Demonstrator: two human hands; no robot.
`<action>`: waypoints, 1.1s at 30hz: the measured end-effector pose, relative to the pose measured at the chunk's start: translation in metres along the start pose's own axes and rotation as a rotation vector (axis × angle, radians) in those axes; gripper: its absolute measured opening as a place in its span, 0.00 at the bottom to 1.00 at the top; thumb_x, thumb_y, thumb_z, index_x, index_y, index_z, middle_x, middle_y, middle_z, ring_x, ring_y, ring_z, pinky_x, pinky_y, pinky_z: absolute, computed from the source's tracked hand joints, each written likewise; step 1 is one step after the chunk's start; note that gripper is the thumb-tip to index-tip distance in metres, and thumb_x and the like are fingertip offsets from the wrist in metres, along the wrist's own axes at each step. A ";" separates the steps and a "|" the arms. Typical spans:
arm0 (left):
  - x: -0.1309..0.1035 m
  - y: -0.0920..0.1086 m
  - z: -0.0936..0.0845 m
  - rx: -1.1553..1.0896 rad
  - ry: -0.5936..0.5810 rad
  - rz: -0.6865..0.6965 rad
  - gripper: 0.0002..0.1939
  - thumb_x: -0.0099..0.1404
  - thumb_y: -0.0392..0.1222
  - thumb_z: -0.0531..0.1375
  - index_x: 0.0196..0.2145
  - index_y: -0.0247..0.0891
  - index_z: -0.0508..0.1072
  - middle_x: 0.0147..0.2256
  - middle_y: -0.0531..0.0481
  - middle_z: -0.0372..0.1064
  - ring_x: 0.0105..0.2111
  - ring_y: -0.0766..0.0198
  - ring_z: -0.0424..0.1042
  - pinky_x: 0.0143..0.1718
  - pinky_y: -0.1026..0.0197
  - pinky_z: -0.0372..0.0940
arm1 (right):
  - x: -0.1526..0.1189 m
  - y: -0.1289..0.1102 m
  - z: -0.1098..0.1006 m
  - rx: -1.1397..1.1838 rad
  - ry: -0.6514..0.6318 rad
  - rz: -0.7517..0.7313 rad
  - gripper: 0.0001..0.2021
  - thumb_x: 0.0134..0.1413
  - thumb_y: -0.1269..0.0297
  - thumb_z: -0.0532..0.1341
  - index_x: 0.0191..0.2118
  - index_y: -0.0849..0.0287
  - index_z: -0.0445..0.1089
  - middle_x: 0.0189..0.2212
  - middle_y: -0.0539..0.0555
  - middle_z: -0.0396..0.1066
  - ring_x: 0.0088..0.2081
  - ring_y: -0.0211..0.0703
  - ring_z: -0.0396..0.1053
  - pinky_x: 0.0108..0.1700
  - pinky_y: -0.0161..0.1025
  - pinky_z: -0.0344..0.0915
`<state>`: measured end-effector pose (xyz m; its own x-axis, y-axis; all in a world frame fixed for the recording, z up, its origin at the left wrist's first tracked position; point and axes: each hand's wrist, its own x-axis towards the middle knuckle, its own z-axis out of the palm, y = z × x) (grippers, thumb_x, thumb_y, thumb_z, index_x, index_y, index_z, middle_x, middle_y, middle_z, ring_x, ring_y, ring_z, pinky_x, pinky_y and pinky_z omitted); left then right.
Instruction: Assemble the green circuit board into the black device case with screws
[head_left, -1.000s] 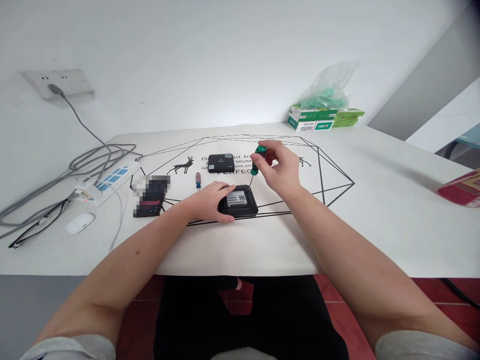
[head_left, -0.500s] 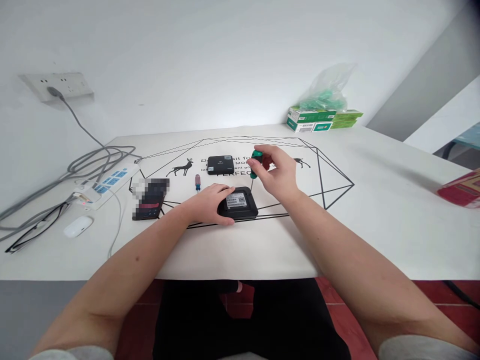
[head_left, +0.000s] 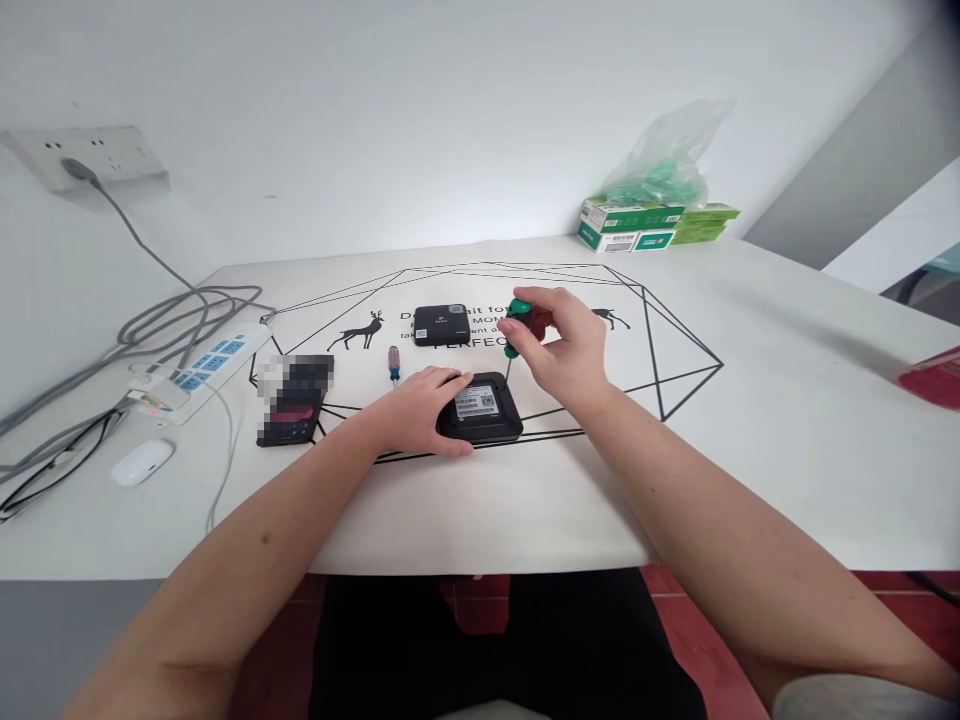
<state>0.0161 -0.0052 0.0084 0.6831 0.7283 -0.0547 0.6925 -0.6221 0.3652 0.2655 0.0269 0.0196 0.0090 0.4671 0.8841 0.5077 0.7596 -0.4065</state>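
Note:
A flat black square box [head_left: 489, 424] lies on the table with its printed label facing up. My left hand [head_left: 424, 412] grips its left side, fingers along the far edge and thumb at the near edge. In my right hand [head_left: 562, 345] is a green and black screwdriver [head_left: 519, 310], held almost upright by the handle. Its thin shaft comes down to the box's right side near the far corner; the very tip is too small to make out. Behind them lies another flat black box [head_left: 441, 326], and a second screwdriver [head_left: 394, 364] with a clear handle rests to its left.
A phone [head_left: 296, 405], a white earbud case [head_left: 142, 462], glasses [head_left: 64, 460] and a power strip [head_left: 206, 370] with grey cables are on the left. Green and white boxes [head_left: 630, 225] under a plastic bag [head_left: 664, 165] stand at the back right. A red package [head_left: 930, 378] sits at the right edge.
The camera view has shifted slightly. The screwdriver's shaft still meets the same part of the box, and both hands keep their grips.

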 end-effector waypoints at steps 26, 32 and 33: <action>-0.001 0.001 0.002 -0.007 -0.039 -0.013 0.58 0.64 0.70 0.68 0.80 0.39 0.52 0.77 0.35 0.51 0.76 0.35 0.51 0.76 0.38 0.51 | -0.015 -0.015 0.012 0.161 0.051 -0.004 0.08 0.73 0.56 0.62 0.51 0.46 0.75 0.50 0.57 0.83 0.48 0.54 0.82 0.47 0.55 0.80; -0.002 0.003 0.001 -0.003 -0.064 -0.024 0.59 0.64 0.72 0.67 0.80 0.41 0.50 0.78 0.36 0.49 0.77 0.35 0.49 0.76 0.37 0.51 | -0.014 -0.013 0.005 0.154 -0.010 0.007 0.19 0.75 0.61 0.54 0.59 0.41 0.79 0.49 0.54 0.82 0.51 0.54 0.79 0.56 0.61 0.74; -0.002 0.003 0.001 0.000 -0.065 -0.020 0.59 0.64 0.72 0.67 0.80 0.41 0.50 0.78 0.36 0.49 0.77 0.35 0.49 0.76 0.37 0.51 | -0.015 -0.013 0.005 0.158 -0.016 0.006 0.19 0.75 0.61 0.54 0.60 0.39 0.79 0.49 0.54 0.81 0.51 0.54 0.77 0.56 0.61 0.74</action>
<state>0.0167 -0.0089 0.0085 0.6827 0.7204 -0.1222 0.7062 -0.6078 0.3631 0.2546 0.0125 0.0109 -0.0027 0.4777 0.8785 0.3659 0.8180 -0.4437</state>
